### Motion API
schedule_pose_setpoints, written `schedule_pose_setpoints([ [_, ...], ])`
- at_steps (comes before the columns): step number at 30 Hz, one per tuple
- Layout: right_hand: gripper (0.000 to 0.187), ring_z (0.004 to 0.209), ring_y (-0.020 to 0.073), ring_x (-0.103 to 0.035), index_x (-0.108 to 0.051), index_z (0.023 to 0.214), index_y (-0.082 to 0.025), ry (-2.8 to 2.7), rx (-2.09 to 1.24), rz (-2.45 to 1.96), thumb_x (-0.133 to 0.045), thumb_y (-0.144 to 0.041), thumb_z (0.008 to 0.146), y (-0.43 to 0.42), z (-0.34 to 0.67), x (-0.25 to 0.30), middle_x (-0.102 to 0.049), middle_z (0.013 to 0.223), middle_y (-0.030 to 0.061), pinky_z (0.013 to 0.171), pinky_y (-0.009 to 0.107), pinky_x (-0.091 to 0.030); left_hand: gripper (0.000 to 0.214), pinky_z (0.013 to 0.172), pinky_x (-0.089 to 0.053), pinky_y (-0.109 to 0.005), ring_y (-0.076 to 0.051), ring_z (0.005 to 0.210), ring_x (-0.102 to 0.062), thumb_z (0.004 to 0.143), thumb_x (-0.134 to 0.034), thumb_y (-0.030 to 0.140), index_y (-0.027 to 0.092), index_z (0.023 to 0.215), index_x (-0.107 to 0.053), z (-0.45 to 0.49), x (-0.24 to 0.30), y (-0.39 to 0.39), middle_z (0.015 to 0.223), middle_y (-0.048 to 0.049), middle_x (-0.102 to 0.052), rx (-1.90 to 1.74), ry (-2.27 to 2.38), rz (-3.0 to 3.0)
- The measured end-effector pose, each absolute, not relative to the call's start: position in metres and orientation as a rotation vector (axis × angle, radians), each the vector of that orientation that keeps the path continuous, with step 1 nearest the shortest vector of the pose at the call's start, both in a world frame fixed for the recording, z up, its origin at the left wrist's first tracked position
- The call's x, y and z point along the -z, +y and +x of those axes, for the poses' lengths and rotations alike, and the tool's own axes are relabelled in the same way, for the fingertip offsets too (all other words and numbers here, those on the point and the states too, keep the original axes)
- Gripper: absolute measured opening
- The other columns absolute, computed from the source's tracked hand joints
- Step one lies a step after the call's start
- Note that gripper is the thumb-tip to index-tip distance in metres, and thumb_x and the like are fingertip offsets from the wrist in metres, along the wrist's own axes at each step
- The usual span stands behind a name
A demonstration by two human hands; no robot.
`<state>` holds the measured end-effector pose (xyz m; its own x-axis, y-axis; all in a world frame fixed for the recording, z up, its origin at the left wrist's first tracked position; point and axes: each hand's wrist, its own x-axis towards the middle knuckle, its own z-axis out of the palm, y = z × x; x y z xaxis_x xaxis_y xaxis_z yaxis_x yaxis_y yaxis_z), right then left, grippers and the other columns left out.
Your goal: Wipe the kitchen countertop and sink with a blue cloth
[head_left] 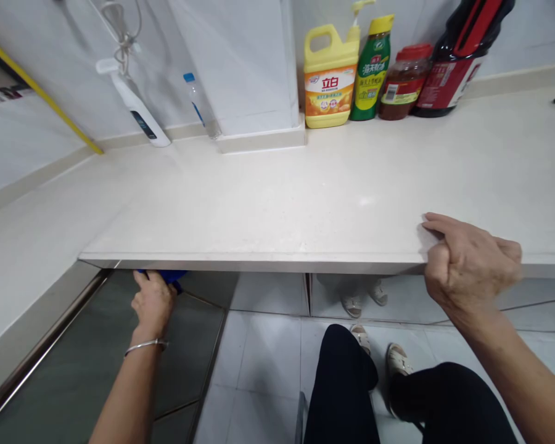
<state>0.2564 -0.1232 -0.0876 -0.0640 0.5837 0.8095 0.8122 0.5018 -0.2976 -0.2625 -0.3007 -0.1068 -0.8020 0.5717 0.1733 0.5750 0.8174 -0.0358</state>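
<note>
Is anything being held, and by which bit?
Left grip touches a half-hidden blue object; whether it's held can't be told. Right grip rests at the edge of the flat white countertop.

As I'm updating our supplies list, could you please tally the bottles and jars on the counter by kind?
Bottles: 4 (yellow pump bottle, green bottle, dark bottle with a red label, clear bottle with a blue cap)
Jars: 1 (red-lidded jar)
Total: 5
</note>
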Motion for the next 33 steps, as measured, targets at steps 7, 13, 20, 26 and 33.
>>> schedule_pose_setpoints([
  [7,0.041,0.115,0.0303,-0.068,-0.066,0.114,-0.021,-1.735,0.243,-1.023,-0.043,-0.014,0.081,-0.111,0.255,0.095,-0.071,0.122,0.0117,0.092,0.045,-0.052,0.062,0.093,-0.054,-0.052,-0.044,0.113,-0.066,0.094,-0.053,0.028,0.011,0.149,-0.030,-0.284,0.103,-0.298,0.157,-0.0264,-0.036,0.084,-2.886,-0.704],
  [13,0.035,0.099,0.0257,-0.073,-0.068,0.105,-0.025,-1.695,0.436,-1.058,-0.045,-0.013,0.081,-0.116,0.249,0.084,-0.078,0.110,0.0056,0.084,0.043,-0.043,0.052,0.089,-0.057,-0.054,-0.046,0.110,-0.067,0.093,-0.049,0.025,0.005,0.140,-0.044,-0.231,0.093,-0.288,0.148,-0.0329,-0.045,0.178,-2.839,-0.796],
  [20,0.035,0.097,0.0243,-0.072,-0.069,0.105,-0.021,-1.711,0.422,-1.165,-0.047,-0.012,0.079,-0.123,0.245,0.078,-0.078,0.108,0.0049,0.082,0.039,-0.037,0.046,0.086,-0.058,-0.059,-0.047,0.107,-0.068,0.095,-0.045,0.027,0.005,0.136,-0.048,-0.145,0.104,-0.273,0.146,-0.0309,-0.047,0.197,-2.761,-0.967],
  [26,0.032,0.097,0.0218,-0.072,-0.068,0.103,-0.021,-1.694,0.434,-1.144,-0.048,-0.012,0.080,-0.123,0.243,0.076,-0.078,0.109,0.0032,0.081,0.038,-0.037,0.047,0.085,-0.059,-0.056,-0.045,0.108,-0.069,0.094,-0.050,0.024,0.006,0.137,-0.049,-0.080,0.112,-0.264,0.154,-0.0322,-0.035,0.210,-2.722,-1.067],
  [33,0.028,0.100,0.0214,-0.072,-0.067,0.102,-0.019,-1.703,0.432,-1.148,-0.047,-0.012,0.083,-0.125,0.241,0.069,-0.078,0.111,0.0048,0.080,0.038,-0.036,0.043,0.076,-0.062,-0.049,-0.038,0.095,-0.074,0.095,-0.052,0.027,0.008,0.134,-0.052,-0.024,0.120,-0.254,0.152,-0.0322,-0.035,0.175,-2.670,-1.175],
])
